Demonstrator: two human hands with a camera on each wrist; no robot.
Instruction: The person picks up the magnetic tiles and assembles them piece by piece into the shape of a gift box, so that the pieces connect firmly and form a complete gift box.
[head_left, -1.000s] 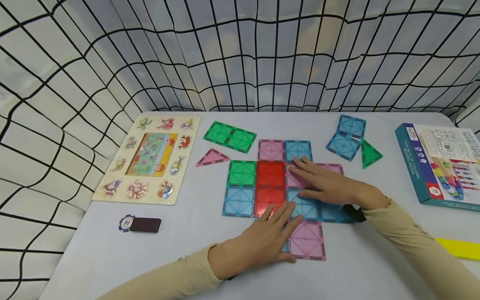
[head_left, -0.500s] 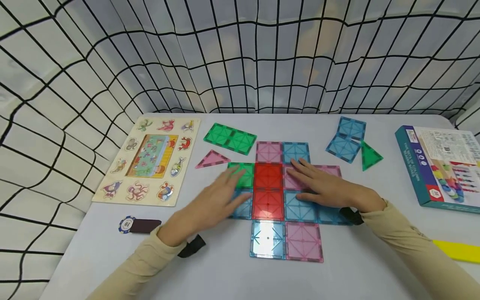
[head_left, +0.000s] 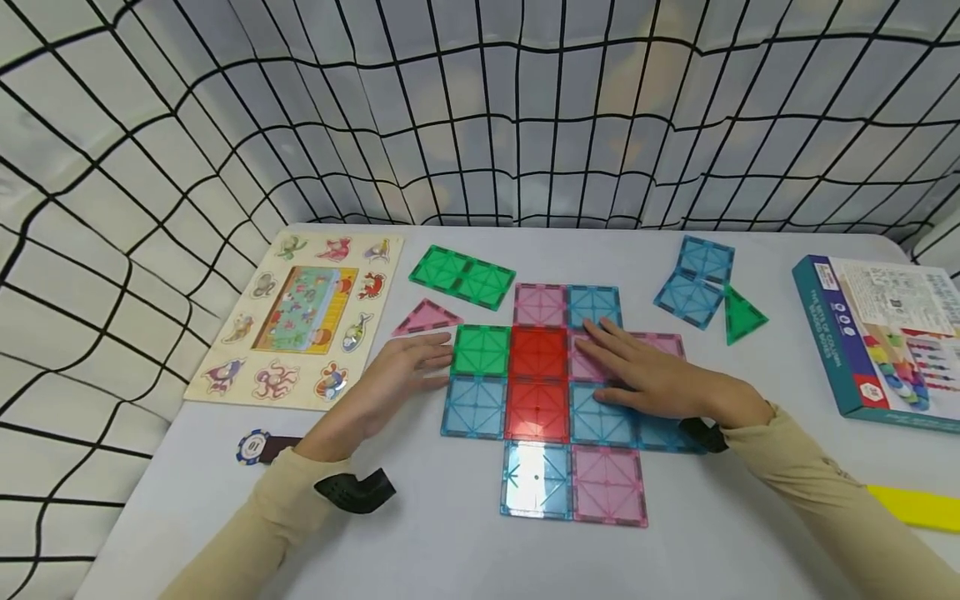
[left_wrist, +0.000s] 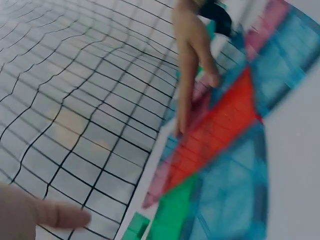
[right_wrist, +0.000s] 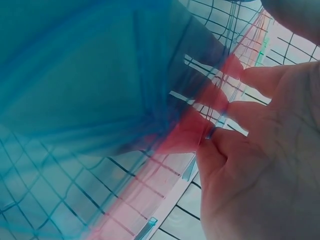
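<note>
A flat mosaic of square magnetic tiles (head_left: 536, 379) lies on the white table (head_left: 420, 533): red in the middle, green, blue and pink around. My right hand (head_left: 637, 371) lies flat with straight fingers on the pink and blue tiles right of the red ones; the left wrist view shows that right hand (left_wrist: 192, 60) from the side. My left hand (head_left: 397, 375) rests open on the table at the mosaic's left edge, fingertips (head_left: 442, 360) touching the green tile (head_left: 482, 350). The right wrist view is filled by blue and red tile (right_wrist: 100, 85) under the palm.
A wooden sea-animal puzzle board (head_left: 300, 321) lies at left, with a poker chip (head_left: 252, 447) and dark block below it. Loose tiles: green pair (head_left: 461, 277), pink triangle (head_left: 426, 318), blue pair (head_left: 693, 279), green triangle (head_left: 741, 317). A toy box (head_left: 881, 333) and yellow piece (head_left: 915, 504) sit right. Netting surrounds the table.
My left hand left the bottom blue and pink tiles, swung left across the mosaic and now rests at its left edge by the green tile. The right hand has stayed put.
</note>
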